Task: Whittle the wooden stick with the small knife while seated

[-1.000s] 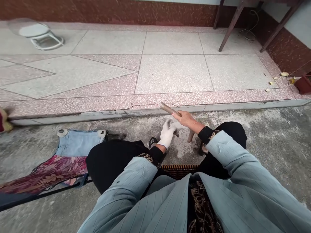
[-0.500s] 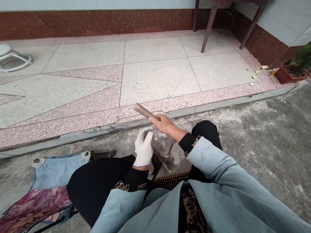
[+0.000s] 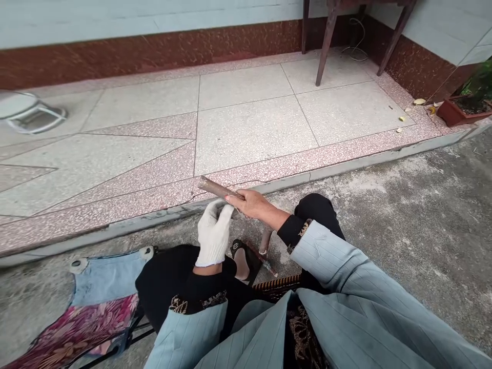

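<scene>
My right hand [image 3: 249, 203] is bare and grips a brown wooden stick [image 3: 217, 187], whose tip points forward and to the left. The stick's lower part [image 3: 265, 241] shows below the hand and seems to bend downward. My left hand [image 3: 214, 234] wears a white knit glove, with curled fingers just below the stick. I cannot tell if the glove holds anything. Beyond it, a thin brown rod with a metal end [image 3: 263, 259] lies across a black sandal [image 3: 242, 261].
A cracked, pink-speckled terrazzo step edge [image 3: 184, 202] runs ahead, above rough concrete ground [image 3: 400, 230]. To the left stands a folding chair with blue and floral fabric [image 3: 103, 292]. Dark table legs [image 3: 326, 43], a terracotta planter [image 3: 459, 113] and a white round-based object [image 3: 26, 113] stand farther off.
The view has swung right since the oldest frame. The stick now lies flatter and further left, and the gloved hand has risen closer beneath it, with its fingers more curled.
</scene>
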Available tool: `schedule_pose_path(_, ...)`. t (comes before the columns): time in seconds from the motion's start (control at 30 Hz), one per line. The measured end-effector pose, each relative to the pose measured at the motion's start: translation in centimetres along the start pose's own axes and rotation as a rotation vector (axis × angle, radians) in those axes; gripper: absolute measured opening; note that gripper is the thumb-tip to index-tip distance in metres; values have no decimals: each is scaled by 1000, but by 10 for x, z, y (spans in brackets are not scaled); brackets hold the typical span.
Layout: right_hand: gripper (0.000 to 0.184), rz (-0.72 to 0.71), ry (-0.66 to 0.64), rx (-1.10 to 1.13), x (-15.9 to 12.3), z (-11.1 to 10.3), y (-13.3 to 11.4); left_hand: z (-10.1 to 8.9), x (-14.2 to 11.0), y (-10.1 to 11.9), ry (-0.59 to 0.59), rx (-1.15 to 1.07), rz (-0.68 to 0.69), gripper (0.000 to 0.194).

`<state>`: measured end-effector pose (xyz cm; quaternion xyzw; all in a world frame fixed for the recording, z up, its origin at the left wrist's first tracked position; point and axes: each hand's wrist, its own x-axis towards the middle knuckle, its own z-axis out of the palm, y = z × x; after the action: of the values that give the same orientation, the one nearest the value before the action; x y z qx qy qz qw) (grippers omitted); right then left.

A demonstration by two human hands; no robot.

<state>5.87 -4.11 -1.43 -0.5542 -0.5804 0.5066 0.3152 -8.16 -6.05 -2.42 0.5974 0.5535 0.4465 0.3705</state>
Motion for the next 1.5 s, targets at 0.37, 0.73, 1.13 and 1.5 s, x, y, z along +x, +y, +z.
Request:
schedule_pose_path(0.37, 36, -43, 220, 6, 3, -22, 0, 17, 29, 23, -141, -208, -30, 24)
schedule_pose_path(0.73, 33, -306, 198, -666, 7, -99, -12, 47, 68, 40, -416, -189, -29, 20)
schedule_pose_path(1.13, 33, -77, 199, -721, 1, -150, 28, 57, 71, 38, -781, 284, 256, 27)
schedule_pose_path(1.5, 30, -352, -471, -581, -39, -117, 21, 44, 74, 32, -902, 241, 224, 23)
